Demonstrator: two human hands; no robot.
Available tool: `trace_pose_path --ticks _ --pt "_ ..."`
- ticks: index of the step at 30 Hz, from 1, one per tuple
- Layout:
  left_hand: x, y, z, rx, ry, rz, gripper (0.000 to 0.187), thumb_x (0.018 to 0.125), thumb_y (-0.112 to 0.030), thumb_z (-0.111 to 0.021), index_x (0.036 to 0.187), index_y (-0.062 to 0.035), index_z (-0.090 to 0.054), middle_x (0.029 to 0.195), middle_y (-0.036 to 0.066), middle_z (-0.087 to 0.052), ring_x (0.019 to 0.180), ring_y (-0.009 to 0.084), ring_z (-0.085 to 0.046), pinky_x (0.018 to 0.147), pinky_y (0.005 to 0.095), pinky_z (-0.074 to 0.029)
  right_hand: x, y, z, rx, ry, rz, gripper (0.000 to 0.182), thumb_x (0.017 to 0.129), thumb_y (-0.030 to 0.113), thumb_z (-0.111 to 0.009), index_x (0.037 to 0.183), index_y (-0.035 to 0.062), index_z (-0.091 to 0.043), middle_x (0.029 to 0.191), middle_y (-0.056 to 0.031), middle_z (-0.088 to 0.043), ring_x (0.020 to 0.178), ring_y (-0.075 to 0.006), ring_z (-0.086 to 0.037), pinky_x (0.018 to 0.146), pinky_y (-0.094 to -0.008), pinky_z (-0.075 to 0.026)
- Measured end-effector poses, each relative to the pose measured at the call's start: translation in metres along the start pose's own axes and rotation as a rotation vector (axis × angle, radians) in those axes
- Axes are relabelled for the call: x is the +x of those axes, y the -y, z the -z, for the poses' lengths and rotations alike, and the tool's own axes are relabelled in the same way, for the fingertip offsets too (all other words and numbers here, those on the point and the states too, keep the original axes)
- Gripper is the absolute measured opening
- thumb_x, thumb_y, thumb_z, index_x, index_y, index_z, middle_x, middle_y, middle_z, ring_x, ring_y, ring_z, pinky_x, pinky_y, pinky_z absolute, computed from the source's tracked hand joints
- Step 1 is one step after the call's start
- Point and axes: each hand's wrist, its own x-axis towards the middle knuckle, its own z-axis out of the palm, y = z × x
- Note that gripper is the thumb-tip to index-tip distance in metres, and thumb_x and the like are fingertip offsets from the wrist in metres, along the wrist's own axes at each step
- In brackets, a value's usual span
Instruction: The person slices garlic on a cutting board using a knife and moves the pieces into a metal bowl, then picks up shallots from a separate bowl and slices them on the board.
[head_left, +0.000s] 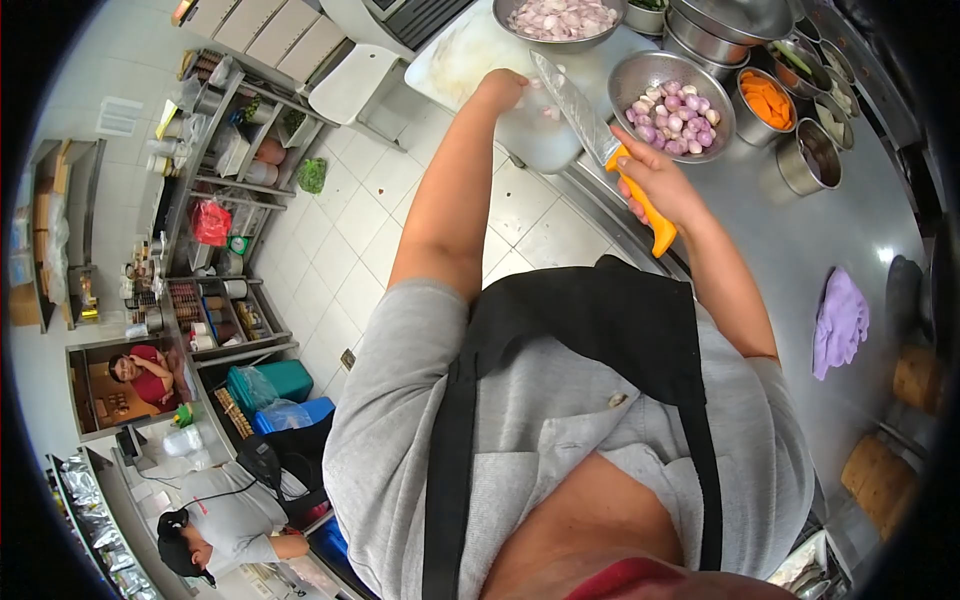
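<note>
My right hand (655, 178) is wrapped round the yellow handle of a kitchen knife (578, 108). Its broad blade slants up and left over a white cutting board (445, 70), with wet bits stuck to the metal. Near the blade tip, my left hand (503, 88) is at the board with its fingers curled in; whatever they hold is hidden. Small pale shallot pieces (550, 110) lie on the board beside the blade. Right of the knife sits a metal colander of peeled shallots (676, 120). A bowl of sliced shallots (562, 18) stands at the board's far edge.
A metal pot of orange carrot pieces (766, 100), an open steel pot (808, 162) and stacked pans stand on the steel counter (760, 240). A purple cloth (841, 322) lies there too. Behind are a white chair (360, 85), shelves and a person in a black cap (225, 515).
</note>
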Motion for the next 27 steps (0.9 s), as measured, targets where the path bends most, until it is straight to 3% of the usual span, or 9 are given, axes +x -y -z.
trace_pose_path --ticks 4,6,7,9,12,15,21,27 --pt "-0.017 -0.008 0.011 -0.156 -0.054 -0.015 0.031 0.072 -0.011 -0.069 0.103 -0.0122 -0.069 0.106 0.013 -0.066 0.091 0.0265 -0.064 0.080 0.0341 -0.050 0.001 -0.012 0.000 0.044 -0.005 0.025 0.054 0.095 0.022 -0.046 0.145 0.0206 -0.027 0.070 -0.0012 -0.051 0.046 -0.0078 -0.045 0.041 -0.0236 -0.038" --pt "-0.009 0.014 0.009 -0.159 -0.266 0.106 0.035 0.072 -0.022 -0.074 0.103 -0.0055 -0.069 0.098 0.012 -0.068 0.085 0.0206 -0.063 0.074 0.0334 -0.049 0.001 -0.014 -0.005 0.069 0.019 0.010 0.053 0.095 0.022 -0.045 0.145 0.0208 -0.027 0.070 -0.0012 -0.051 0.046 -0.0080 -0.045 0.041 -0.0237 -0.039" --pt "-0.007 0.021 0.009 -0.155 -0.264 0.111 0.035 0.072 -0.022 -0.074 0.103 -0.0055 -0.069 0.098 0.012 -0.068 0.085 0.0206 -0.063 0.074 0.0334 -0.049 0.000 -0.016 -0.008 0.088 0.046 -0.010 0.053 0.095 0.022 -0.045 0.145 0.0211 -0.028 0.070 -0.0012 -0.051 0.046 -0.0082 -0.045 0.042 -0.0237 -0.039" --pt "-0.012 0.028 0.011 -0.017 -0.039 0.153 0.046 0.069 -0.034 -0.078 0.101 -0.0032 -0.068 0.093 0.015 -0.068 0.082 0.0216 -0.064 0.073 0.0342 -0.049 0.005 -0.024 -0.012 0.081 0.077 -0.008 0.052 0.095 0.022 -0.045 0.145 0.0213 -0.028 0.071 -0.0017 -0.051 0.046 -0.0086 -0.045 0.042 -0.0239 -0.039" --pt "-0.018 0.023 0.003 0.052 -0.075 0.202 0.059 0.064 -0.045 -0.080 0.100 0.0004 -0.067 0.091 0.017 -0.068 0.081 0.0249 -0.065 0.076 0.0345 -0.049 0.012 -0.031 -0.018 0.122 0.072 -0.029 0.052 0.095 0.022 -0.044 0.145 0.0218 -0.028 0.071 -0.0025 -0.051 0.046 -0.0090 -0.045 0.041 -0.0239 -0.038" --pt "-0.027 0.010 0.001 0.034 -0.128 0.260 0.066 0.062 -0.047 -0.080 0.100 0.0042 -0.065 0.099 0.019 -0.067 0.092 0.0303 -0.065 0.081 0.0362 -0.050 0.015 -0.037 -0.017 0.156 0.061 -0.045 0.052 0.096 0.023 -0.044 0.145 0.0222 -0.027 0.071 -0.0029 -0.051 0.046 -0.0093 -0.045 0.041 -0.0241 -0.038" --pt "-0.021 -0.003 0.010 0.144 -0.059 0.350 0.073 0.062 -0.047 -0.082 0.108 0.0062 -0.062 0.111 0.021 -0.063 0.103 0.0320 -0.061 0.088 0.0359 -0.047 0.017 -0.046 -0.019 0.259 0.091 -0.051 0.052 0.096 0.026 -0.044 0.145 0.0237 -0.027 0.069 -0.0018 -0.050 0.045 -0.0077 -0.043 0.040 -0.0216 -0.035" --pt "-0.017 -0.002 0.013 0.165 0.007 0.297 0.086 0.061 -0.054 -0.079 0.109 0.0134 -0.057 0.103 0.025 -0.063 0.094 0.0327 -0.063 0.079 0.0391 -0.050 0.014 -0.046 -0.022 0.308 0.097 -0.050 0.054 0.096 0.022 -0.043 0.146 0.0195 -0.024 0.070 -0.0038 -0.050 0.045 -0.0101 -0.044 0.041 -0.0245 -0.037"
